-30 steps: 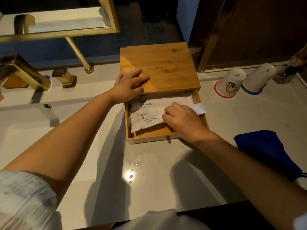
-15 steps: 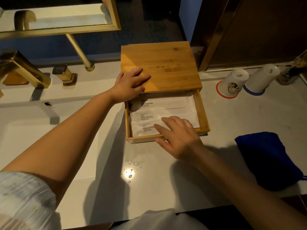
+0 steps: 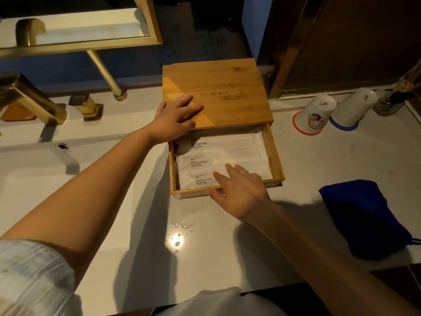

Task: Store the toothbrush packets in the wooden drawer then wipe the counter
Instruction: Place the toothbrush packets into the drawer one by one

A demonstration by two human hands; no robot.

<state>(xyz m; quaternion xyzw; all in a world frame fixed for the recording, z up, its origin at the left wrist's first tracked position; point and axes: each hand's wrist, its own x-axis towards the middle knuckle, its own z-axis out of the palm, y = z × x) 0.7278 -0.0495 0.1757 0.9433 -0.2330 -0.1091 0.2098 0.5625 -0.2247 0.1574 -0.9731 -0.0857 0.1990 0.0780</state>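
While left hand (image 3: 175,119) lies flat on box top (image 3: 227,87), right hand (image 3: 239,190), fingers spread, touches drawer front (image 3: 193,193)

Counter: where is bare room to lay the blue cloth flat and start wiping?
Bare patch: counter between the drawer, the cups and the blue cloth. Another in front of the drawer, wet with droplets, bordered by the sink. Crowded: the back right corner, and the drawer front under the right hand.

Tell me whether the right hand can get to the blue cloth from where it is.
Probably yes: the right hand rests at the drawer front, and the blue cloth lies on open counter to its right.
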